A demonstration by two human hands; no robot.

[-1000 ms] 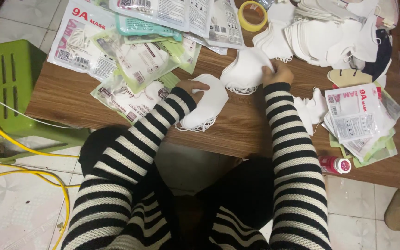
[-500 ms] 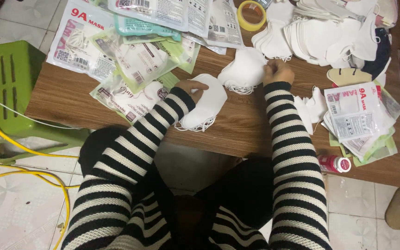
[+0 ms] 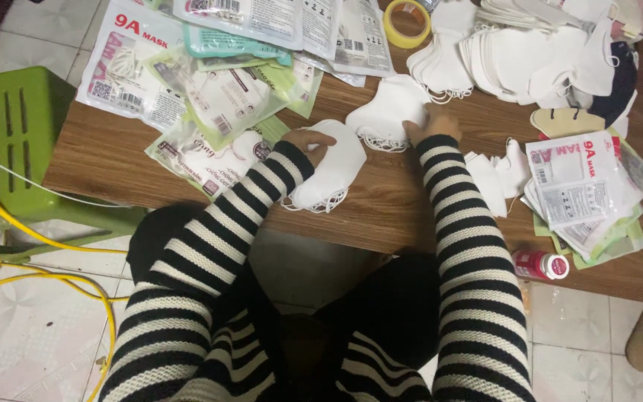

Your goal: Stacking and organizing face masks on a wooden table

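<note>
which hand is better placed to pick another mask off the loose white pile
Right, probably. The right hand already rests on the loose white masks, with larger stacks just beyond. The left hand is pressed on its own mask stack, farther from that pile.

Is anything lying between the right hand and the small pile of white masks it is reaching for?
Nothing visible. The right hand already rests on the edge of the small pile of white masks, with no packet or tape between them. The left hand lies on a separate stack of masks.

Mask stack (image 3: pixel 330 170) on table (image 3: pixel 113 160), tape roll (image 3: pixel 408 22) behind.
</note>
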